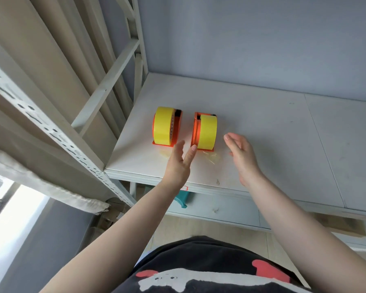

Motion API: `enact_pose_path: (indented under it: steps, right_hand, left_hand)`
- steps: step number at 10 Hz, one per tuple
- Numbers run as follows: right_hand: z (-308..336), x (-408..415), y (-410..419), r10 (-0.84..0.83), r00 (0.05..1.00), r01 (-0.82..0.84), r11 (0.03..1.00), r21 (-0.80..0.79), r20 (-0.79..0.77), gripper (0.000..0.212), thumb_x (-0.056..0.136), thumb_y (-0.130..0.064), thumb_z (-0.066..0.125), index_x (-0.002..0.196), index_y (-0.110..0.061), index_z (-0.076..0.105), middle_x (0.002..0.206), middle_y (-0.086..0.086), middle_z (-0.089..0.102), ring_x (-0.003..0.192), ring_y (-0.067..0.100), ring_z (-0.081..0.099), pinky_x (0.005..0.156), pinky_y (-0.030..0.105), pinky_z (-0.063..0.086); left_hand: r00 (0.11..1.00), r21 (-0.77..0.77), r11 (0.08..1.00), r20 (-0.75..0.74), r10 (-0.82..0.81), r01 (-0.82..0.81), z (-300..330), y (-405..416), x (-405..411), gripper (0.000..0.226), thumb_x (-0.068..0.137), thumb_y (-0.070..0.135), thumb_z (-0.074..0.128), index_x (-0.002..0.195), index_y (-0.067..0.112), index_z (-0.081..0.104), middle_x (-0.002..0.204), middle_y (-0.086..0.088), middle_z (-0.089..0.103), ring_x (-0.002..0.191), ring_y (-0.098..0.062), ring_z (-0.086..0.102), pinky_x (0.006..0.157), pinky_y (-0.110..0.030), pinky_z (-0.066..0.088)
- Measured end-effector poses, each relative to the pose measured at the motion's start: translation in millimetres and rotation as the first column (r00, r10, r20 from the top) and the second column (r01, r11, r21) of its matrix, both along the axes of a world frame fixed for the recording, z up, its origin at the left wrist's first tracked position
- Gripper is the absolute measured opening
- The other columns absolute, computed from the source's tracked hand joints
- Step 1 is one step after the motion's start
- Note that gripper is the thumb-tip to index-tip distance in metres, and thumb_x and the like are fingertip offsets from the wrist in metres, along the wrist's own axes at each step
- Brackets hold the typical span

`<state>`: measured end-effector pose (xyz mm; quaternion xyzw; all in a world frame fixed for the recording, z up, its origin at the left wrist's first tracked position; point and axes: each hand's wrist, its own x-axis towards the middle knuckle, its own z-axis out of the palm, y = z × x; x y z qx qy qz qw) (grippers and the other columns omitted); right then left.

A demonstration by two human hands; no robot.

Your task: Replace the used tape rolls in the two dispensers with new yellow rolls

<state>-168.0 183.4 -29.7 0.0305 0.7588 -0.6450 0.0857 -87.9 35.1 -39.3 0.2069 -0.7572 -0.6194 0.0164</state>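
Two orange dispensers stand side by side on the white shelf (262, 115), near its left end, and each carries a full yellow roll: the left dispenser (178, 121) holds the left roll (163, 125), the right dispenser (195, 127) holds the right roll (208, 132). Both hands hover over the shelf with straight, relaxed fingers and hold nothing. The left hand (179, 163) is in front of the gap between the dispensers, a fingertip at or just short of the right dispenser's near corner; whether it touches I cannot tell. The right hand (241, 157) is just beside the right roll, apart from it. Loose clear tape or film (209, 158) lies on the shelf in front of the right dispenser. No used rolls are in view. By the look of it, the swap is essentially done. Next would be checking each roll's seating and clearing the scrap.
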Motion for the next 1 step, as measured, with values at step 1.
enact_pose_path:
  steps: [1]
  right_hand:
    - [18.2, 20.0, 4.8, -0.074, 0.995, 0.069, 0.994, -0.084, -0.063, 0.033, 0.093, -0.023, 0.058, 0.124, -0.010, 0.056, 0.110, -0.007, 0.061, 0.087, -0.016, 0.056, 0.084, 0.016, 0.044]
  left_hand:
    - [0.999, 0.068, 0.997, 0.034, 0.040, -0.042, 13.1, -14.3, 21.1, 0.060, 0.096, 0.048, 0.045, 0.145, 0.014, 0.036, 0.151, -0.005, 0.041, 0.138, -0.024, 0.040, 0.112, -0.042, 0.034]
